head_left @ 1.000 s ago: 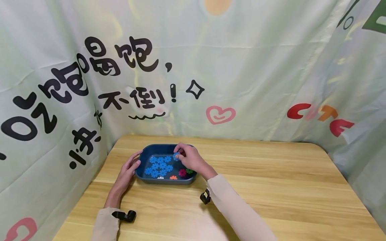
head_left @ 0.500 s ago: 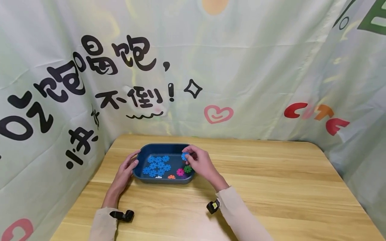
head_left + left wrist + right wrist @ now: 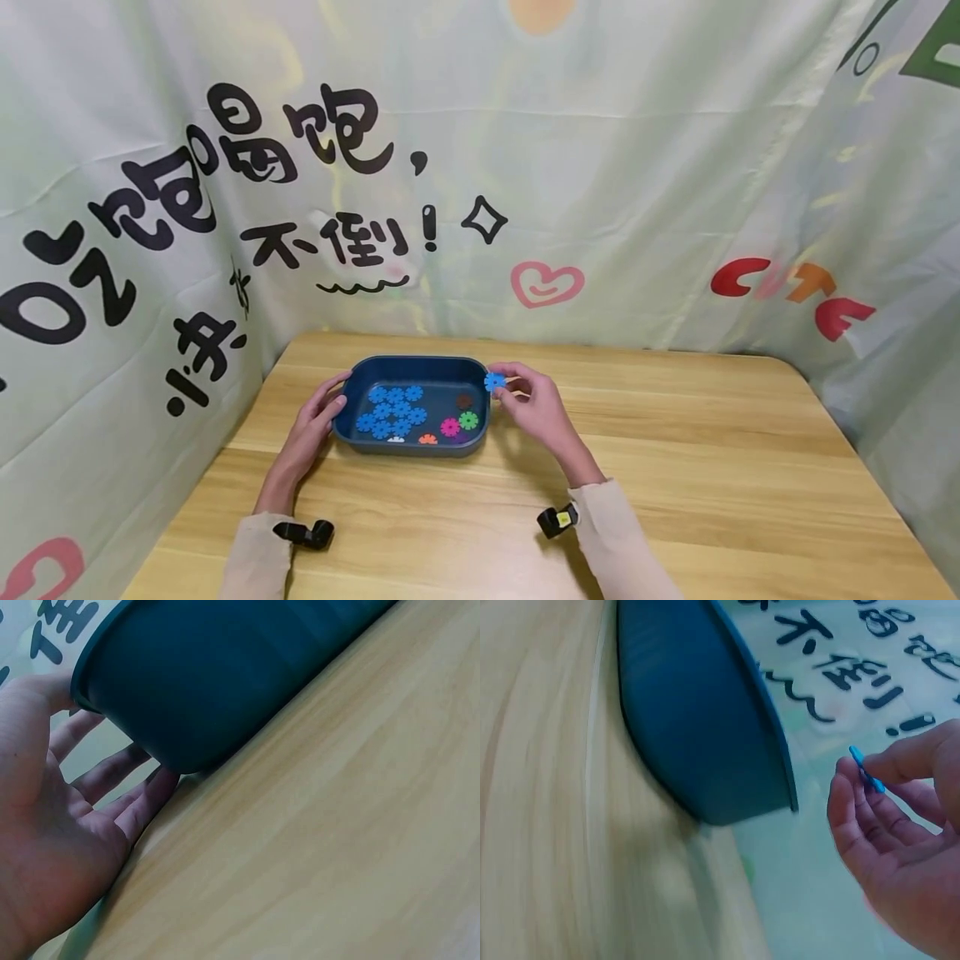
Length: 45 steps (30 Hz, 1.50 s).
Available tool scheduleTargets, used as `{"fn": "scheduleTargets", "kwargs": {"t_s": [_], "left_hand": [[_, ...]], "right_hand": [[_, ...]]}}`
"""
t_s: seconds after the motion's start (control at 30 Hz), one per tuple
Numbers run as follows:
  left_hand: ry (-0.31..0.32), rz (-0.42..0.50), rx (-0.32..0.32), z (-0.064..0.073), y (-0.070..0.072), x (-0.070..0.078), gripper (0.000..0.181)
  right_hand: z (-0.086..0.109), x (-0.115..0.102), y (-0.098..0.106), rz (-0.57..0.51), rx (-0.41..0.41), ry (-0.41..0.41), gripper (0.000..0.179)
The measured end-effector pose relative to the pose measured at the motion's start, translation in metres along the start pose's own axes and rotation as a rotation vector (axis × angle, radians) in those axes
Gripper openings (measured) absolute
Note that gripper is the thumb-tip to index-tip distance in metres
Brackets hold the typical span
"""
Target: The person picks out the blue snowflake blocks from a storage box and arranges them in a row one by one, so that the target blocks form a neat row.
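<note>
A dark blue rectangular tray (image 3: 416, 450) with rounded corners stands on the table. My left hand (image 3: 311, 427) holds its left end, thumb at the rim and fingers against the outer wall (image 3: 180, 682). Just beyond the right rim, my right hand (image 3: 536, 408) pinches a blue snowflake disc (image 3: 494, 382) between thumb and fingers. Seen edge-on in the right wrist view, the blue disc (image 3: 866, 769) is held apart from the tray wall (image 3: 697, 727). A cluster of blue snowflake discs (image 3: 393, 411) lies flat at the left inside the tray.
Inside the tray's right part are a pink disc (image 3: 450, 427), a green disc (image 3: 468, 420) and a brown disc (image 3: 464, 401). An orange disc (image 3: 427, 439) and a white disc (image 3: 396, 439) show partly at the front wall. Printed cloth (image 3: 630, 208) surrounds the wooden table (image 3: 712, 467).
My right hand has carried the blue snowflake disc rightward from inside the tray to just past its right rim, uncovering the brown disc. My left hand has stayed at the tray's left end.
</note>
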<state>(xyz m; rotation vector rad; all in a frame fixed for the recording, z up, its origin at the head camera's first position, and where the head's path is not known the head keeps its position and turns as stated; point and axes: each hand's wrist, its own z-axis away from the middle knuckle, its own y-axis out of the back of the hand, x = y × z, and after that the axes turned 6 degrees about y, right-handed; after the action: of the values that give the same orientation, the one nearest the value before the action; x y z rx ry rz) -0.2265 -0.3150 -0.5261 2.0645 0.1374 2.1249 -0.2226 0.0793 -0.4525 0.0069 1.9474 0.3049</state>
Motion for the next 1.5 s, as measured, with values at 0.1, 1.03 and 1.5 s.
{"fn": "scheduleTargets", "kwargs": {"t_s": [0.1, 1.03, 1.5], "left_hand": [[-0.002, -0.003, 0.003, 0.001, 0.001, 0.001, 0.052], [0.001, 0.005, -0.012, -0.002, 0.000, 0.003, 0.054], [0.002, 0.010, -0.007, -0.001, 0.002, 0.001, 0.054]], "right_hand": [[0.001, 0.005, 0.006, -0.027, 0.020, -0.004, 0.035], [0.005, 0.055, 0.033, 0.247, 0.076, -0.198, 0.034], [0.004, 0.066, 0.025, 0.401, -0.004, -0.193, 0.029]]}}
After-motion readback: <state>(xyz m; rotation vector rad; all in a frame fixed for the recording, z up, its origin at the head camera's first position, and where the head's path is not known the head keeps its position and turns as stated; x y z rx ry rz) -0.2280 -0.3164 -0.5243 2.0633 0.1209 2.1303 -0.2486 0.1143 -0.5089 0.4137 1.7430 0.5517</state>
